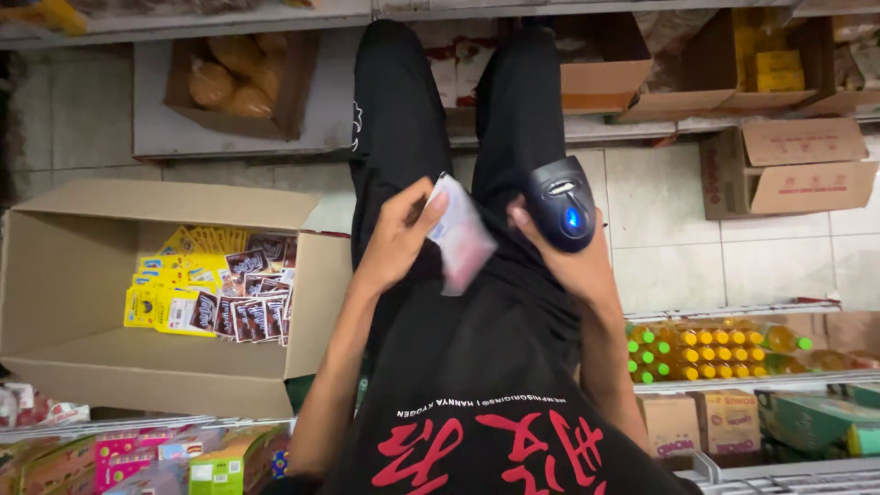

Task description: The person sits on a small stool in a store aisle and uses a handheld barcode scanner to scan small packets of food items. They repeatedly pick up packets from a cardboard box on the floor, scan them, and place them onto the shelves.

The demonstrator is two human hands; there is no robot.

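Person in a shop aisle, a sachet in one hand and a scanner in the other.

Left hand (396, 236) pinches a small pale sachet (461, 236) just beside the black handheld scanner (562, 203), which the right hand (570, 261) grips. Left of the scanner, an open cardboard box (82, 275) of yellow and dark sachets sits on the floor; beyond the scanner, low shelves hold more boxes.

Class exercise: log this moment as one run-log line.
left hand: holds small sachet | right hand: holds barcode scanner, aimed at sachet | open carton of sachets on floor at left
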